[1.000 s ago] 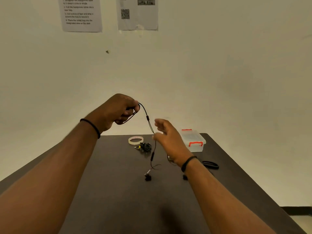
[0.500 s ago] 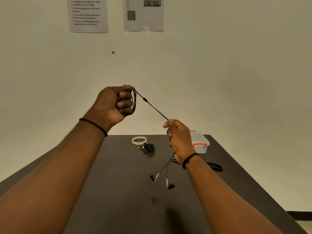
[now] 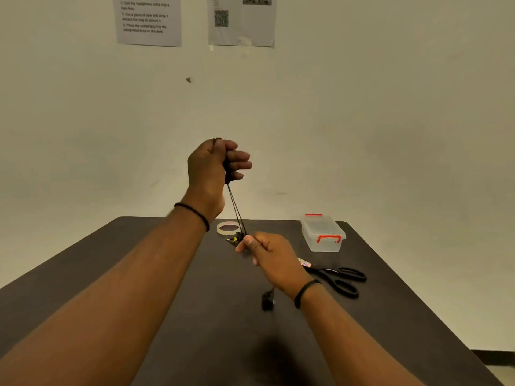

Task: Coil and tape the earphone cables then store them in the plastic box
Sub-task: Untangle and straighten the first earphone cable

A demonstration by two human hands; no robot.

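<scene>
Left hand [image 3: 211, 165]: raised above the far end of the desk, fingers curled into a fist around loops of the black earphone cable [image 3: 235, 210], which pokes out at the top of the fist.
Right hand [image 3: 267, 252]: lower and nearer, closed, thumb and fingers pinching the same cable.
Earphone cable: two strands run taut from the left fist down to the right hand; an earbud [image 3: 267, 300] dangles below the right wrist, over the desk.
Tape roll [image 3: 228, 227]: flat on the desk, beyond the right hand.
Second earphone bundle [image 3: 235, 238]: a small dark tangle just beside the tape.
Plastic box [image 3: 323, 235]: clear, orange clips, lid on, at the far right of the desk [image 3: 139, 274].
Scissors [image 3: 338, 278]: black-handled, lying near the right wrist.
Wall: two printed sheets [image 3: 150, 20] pinned up.
</scene>
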